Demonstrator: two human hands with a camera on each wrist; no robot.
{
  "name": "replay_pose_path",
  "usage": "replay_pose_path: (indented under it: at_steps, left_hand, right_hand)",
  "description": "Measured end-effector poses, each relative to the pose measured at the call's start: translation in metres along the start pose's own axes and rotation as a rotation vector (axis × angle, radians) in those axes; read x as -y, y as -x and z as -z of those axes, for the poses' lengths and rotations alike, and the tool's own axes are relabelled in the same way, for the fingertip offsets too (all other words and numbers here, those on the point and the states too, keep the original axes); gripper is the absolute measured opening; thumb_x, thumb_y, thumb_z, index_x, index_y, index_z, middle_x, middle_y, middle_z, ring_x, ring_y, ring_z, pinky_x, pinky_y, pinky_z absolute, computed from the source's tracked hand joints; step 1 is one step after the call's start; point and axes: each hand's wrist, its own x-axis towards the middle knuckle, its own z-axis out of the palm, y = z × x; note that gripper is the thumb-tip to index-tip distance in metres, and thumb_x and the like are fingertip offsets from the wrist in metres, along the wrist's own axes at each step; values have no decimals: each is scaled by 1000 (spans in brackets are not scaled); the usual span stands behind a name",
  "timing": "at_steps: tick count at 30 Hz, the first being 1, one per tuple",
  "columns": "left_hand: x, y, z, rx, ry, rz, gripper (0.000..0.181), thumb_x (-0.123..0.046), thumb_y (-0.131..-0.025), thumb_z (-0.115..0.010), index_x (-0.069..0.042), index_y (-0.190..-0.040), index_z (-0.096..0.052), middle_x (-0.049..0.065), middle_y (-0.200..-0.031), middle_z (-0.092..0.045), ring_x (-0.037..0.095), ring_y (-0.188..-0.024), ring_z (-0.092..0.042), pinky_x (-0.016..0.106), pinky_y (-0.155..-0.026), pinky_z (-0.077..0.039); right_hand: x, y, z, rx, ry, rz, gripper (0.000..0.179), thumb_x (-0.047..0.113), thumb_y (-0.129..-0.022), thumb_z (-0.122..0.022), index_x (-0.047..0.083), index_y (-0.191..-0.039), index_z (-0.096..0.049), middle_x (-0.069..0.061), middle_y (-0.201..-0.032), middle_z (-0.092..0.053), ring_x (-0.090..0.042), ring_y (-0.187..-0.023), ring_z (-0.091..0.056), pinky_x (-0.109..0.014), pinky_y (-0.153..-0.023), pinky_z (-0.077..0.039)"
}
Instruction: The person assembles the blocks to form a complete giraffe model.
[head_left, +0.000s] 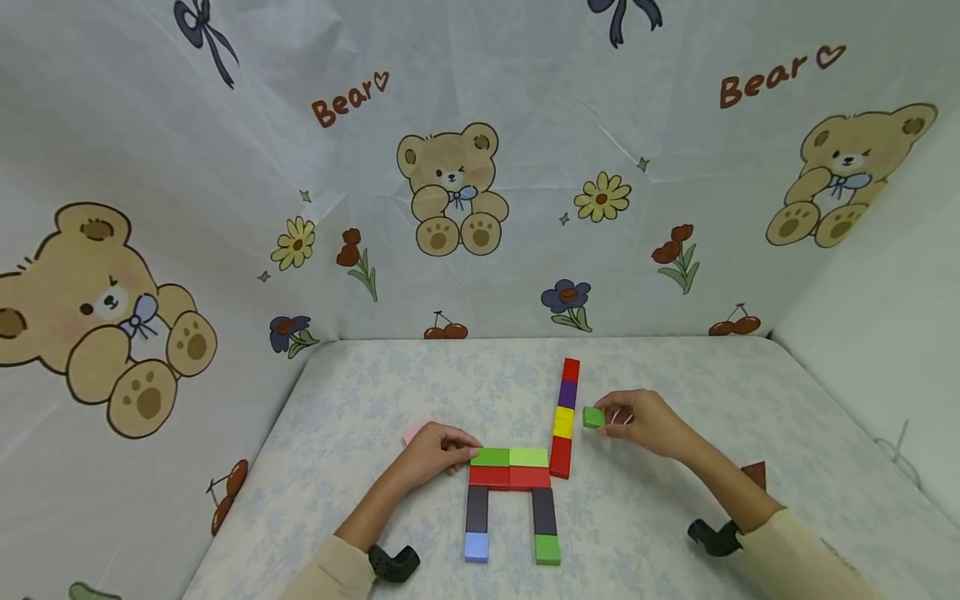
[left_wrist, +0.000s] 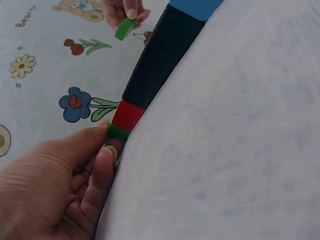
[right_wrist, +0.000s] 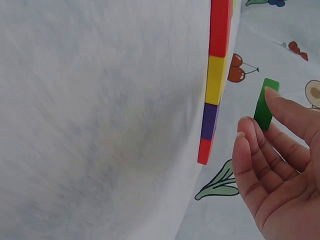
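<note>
In the head view my right hand [head_left: 641,421] holds up a small green block [head_left: 593,417], just right of a slanted column of red, purple, yellow [head_left: 562,422] and red blocks. Thumb and fingertips pinch that block [right_wrist: 267,103] in the right wrist view. My left hand [head_left: 435,450] has thumb and finger at the left end of another green block [head_left: 490,457], pinching it. This one lies in a row with a light green block [head_left: 528,457], above two red blocks [head_left: 489,477]. Below them, two dark blocks [head_left: 477,508] stand like legs, ending in a blue block [head_left: 476,547] and a green one.
A pink piece [head_left: 412,434] shows partly from behind the left hand. Beyond the right forearm lies a brownish-red triangular piece [head_left: 754,474]. The pale patterned tabletop [head_left: 360,392] meets a bear-printed backdrop [head_left: 540,267] at its rear edge.
</note>
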Motion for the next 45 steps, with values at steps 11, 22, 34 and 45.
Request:
replay_pose_path:
  at_steps: [11,22,34,45]
  left_hand:
    - [3,4,2,-5,10,18,13,-23,-95,-75,-17,-105,-81,-2,-74,-69,13,-58,-60,28,-57,-54]
    - [7,5,-2,9,34,0,13,-24,-95,-74,-18,-105,-81,-3,-72,-69,12,-59,-61,29,-58,-55]
    - [6,3,-3,7,17,1,12,-26,-95,-75,-19,-103,-81,-2,-68,-67,12,-56,-58,27,-56,-53]
    - [6,-1,0,0,10,-10,13,-26,-95,-75,-18,-104,-81,-3,-70,-68,11,-57,-59,28,-56,-54]
  right_hand:
    - [-9,-31,2,-96,21,-96,30,11,-87,-81,0,-114,-74,-2,-86,-67,-19,-81,-61,-25,-68,-54]
    - [-26,-46,3,-150,23,-91,32,11,-88,-79,-1,-117,-72,-4,-86,-69,-19,-75,-61,-27,-63,-52]
    - [-36,-73,10,-189,-18,-168,35,11,-91,-77,-4,-121,-70,-12,-91,-71,-27,-78,-65,-29,-63,-55]
    - [-55,-105,16,-178,-32,-216,39,12,-93,-74,-8,-126,-65,-19,-98,-70,-28,-75,-66,-30,-62,-56]
